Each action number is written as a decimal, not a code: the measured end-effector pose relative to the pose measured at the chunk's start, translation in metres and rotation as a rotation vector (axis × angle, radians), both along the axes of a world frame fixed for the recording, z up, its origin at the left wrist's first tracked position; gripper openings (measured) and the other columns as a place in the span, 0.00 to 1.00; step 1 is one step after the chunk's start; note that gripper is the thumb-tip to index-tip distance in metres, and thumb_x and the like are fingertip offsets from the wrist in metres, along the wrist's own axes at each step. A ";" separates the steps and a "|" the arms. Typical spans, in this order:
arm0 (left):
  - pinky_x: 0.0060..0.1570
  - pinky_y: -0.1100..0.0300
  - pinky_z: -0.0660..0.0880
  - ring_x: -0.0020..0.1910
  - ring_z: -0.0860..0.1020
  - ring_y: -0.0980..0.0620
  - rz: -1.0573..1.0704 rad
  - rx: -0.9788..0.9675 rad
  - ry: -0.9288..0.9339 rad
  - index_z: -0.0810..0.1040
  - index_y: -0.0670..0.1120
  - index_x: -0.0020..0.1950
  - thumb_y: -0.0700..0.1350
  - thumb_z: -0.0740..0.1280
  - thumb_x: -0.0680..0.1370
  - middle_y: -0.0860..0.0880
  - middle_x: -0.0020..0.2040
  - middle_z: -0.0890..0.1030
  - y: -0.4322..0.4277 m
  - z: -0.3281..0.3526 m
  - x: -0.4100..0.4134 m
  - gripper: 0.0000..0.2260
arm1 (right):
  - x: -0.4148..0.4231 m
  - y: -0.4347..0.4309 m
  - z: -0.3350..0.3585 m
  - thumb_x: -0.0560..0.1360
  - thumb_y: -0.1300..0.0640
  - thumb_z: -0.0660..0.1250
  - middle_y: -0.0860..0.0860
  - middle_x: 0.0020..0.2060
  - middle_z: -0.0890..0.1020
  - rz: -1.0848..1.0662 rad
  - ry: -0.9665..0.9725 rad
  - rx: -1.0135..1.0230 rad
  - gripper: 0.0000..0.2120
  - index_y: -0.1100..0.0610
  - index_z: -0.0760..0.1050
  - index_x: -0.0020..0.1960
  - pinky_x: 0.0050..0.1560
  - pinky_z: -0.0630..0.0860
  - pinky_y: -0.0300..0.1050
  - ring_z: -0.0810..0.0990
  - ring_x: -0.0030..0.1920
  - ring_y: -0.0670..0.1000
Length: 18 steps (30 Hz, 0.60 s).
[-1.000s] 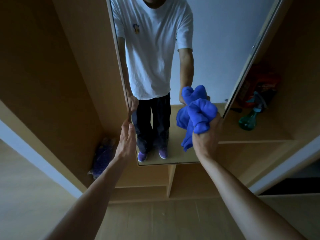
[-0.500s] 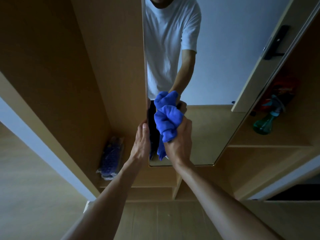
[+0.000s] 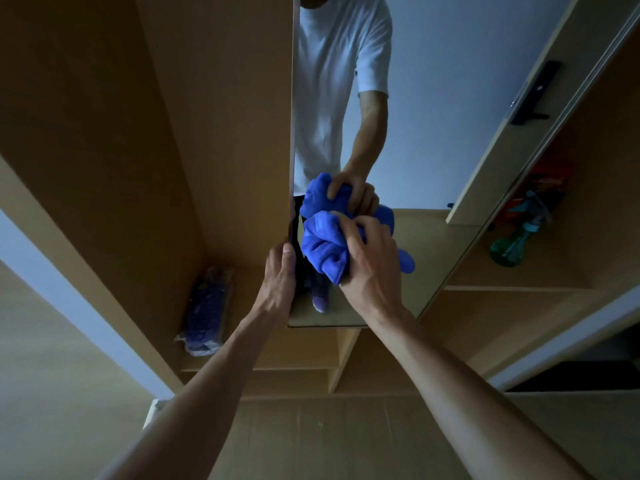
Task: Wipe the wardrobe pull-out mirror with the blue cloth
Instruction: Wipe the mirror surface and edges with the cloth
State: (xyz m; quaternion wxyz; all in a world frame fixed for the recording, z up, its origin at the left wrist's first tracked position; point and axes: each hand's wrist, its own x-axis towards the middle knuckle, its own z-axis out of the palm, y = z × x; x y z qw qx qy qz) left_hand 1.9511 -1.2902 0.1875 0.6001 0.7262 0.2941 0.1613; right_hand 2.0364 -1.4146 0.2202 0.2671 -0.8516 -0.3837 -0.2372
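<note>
The tall pull-out mirror (image 3: 429,133) stands out from the wooden wardrobe and reflects a person in a white T-shirt. My left hand (image 3: 278,282) grips the mirror's left edge low down. My right hand (image 3: 372,265) holds a bunched blue cloth (image 3: 322,245) pressed against the glass near that left edge. The cloth and hand show again as a reflection just above.
A green spray bottle (image 3: 512,245) stands on the shelf to the right, with red and orange items behind it. A plastic-wrapped blue bundle (image 3: 204,310) lies on the lower left shelf. Wooden wardrobe panels (image 3: 104,150) flank the mirror. A black door handle is reflected at upper right.
The mirror has turned so its face angles further right. My right hand carried the cloth from the mirror's right side to its left edge. My left hand stays on the edge.
</note>
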 end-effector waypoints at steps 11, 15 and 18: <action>0.62 0.56 0.62 0.66 0.68 0.54 0.077 0.030 -0.013 0.62 0.57 0.76 0.62 0.46 0.86 0.56 0.70 0.68 -0.003 -0.015 0.004 0.21 | 0.021 -0.006 -0.012 0.66 0.56 0.76 0.52 0.60 0.76 0.069 -0.241 -0.222 0.32 0.52 0.71 0.68 0.55 0.71 0.53 0.74 0.54 0.57; 0.59 0.58 0.63 0.66 0.69 0.54 0.108 0.042 -0.047 0.60 0.58 0.78 0.61 0.47 0.86 0.55 0.73 0.68 -0.006 -0.025 0.006 0.21 | 0.026 -0.006 -0.024 0.68 0.56 0.72 0.53 0.60 0.77 0.098 -0.297 -0.191 0.30 0.52 0.72 0.69 0.53 0.70 0.54 0.74 0.53 0.57; 0.64 0.53 0.68 0.70 0.70 0.52 0.127 0.058 -0.103 0.61 0.56 0.78 0.61 0.49 0.86 0.52 0.75 0.69 -0.010 -0.032 0.006 0.22 | 0.027 -0.005 -0.031 0.68 0.56 0.71 0.54 0.60 0.77 0.104 -0.318 -0.143 0.28 0.52 0.73 0.68 0.53 0.70 0.54 0.74 0.53 0.58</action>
